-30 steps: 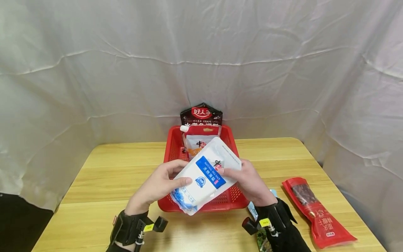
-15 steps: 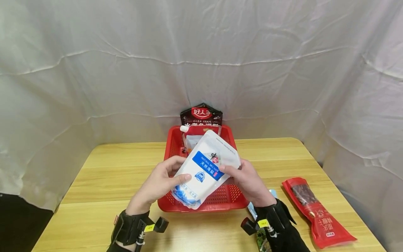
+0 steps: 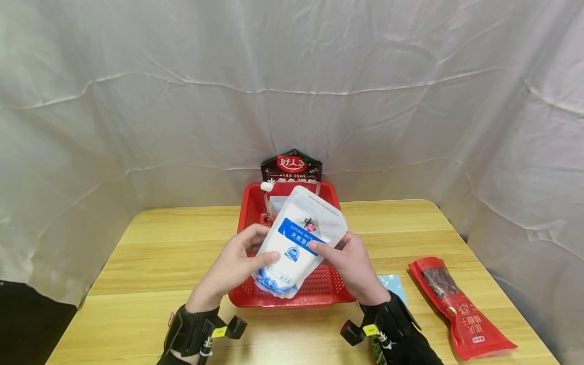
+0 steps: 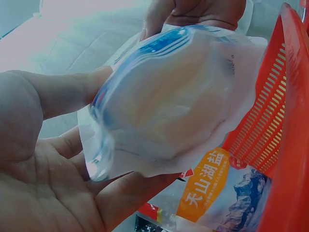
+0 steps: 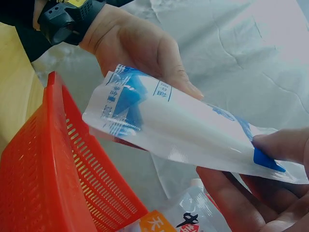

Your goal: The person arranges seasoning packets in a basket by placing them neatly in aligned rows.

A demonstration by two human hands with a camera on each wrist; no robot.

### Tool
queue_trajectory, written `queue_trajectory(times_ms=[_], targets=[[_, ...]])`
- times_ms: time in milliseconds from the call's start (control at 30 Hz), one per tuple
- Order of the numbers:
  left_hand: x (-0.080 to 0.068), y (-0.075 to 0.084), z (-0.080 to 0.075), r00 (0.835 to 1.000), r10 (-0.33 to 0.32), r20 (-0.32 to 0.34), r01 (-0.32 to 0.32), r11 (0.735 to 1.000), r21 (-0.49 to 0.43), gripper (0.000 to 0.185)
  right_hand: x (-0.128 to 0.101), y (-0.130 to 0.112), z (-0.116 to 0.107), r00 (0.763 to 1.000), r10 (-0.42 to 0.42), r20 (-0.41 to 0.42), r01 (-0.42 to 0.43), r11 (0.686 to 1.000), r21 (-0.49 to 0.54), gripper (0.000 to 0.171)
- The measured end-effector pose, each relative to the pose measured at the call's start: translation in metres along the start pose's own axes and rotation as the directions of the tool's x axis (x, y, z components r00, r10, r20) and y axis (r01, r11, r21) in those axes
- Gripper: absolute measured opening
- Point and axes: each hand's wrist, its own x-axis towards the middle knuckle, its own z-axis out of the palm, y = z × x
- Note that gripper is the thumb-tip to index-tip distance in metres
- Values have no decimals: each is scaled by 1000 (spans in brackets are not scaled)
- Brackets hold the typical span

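Observation:
A white and blue bag of sea salt (image 3: 292, 253) is held tilted above the red basket (image 3: 347, 294). My left hand (image 3: 237, 261) grips its left edge, thumb on the front and fingers behind. On the opposite edge my right hand (image 3: 353, 263) pinches it, with the thumb across the blue label. Beneath it in the left wrist view lies another salt bag (image 4: 207, 188) with an orange label, inside the basket. Seen from the right wrist, the held salt bag (image 5: 169, 121) spans between both hands, its bottom end toward the left hand (image 5: 140, 48).
A black seasoning packet (image 3: 292, 167) and a red-topped pouch with a white spout (image 3: 266, 187) stand at the basket's back. A long red snack bag (image 3: 461, 309) lies on the table (image 3: 159, 253) at right. A light blue packet (image 3: 393, 285) lies partly under the right forearm.
The salt bag has turned slightly more upright and shifted a little away from me. My right hand has moved slightly left, uncovering more of the light blue packet.

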Motion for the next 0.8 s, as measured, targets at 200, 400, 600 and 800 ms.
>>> queue_trajectory(times_ms=[200, 400, 600, 800], targets=[[0, 0, -1, 1000, -16, 10, 16, 1000, 18, 42, -1, 1, 0, 999, -42, 11, 42, 999, -14, 50], [0, 0, -2, 999, -26, 31, 24, 998, 59, 42, 0, -2, 0, 999, -53, 4, 53, 998, -29, 48], [2, -5, -8, 999, 11, 31, -14, 995, 101, 35, 1, -5, -3, 995, -93, 38, 96, 991, -89, 41], [1, -9, -18, 999, 11, -36, -7, 995, 98, 27, 7, -11, -11, 988, -131, 77, 142, 977, -156, 39]])
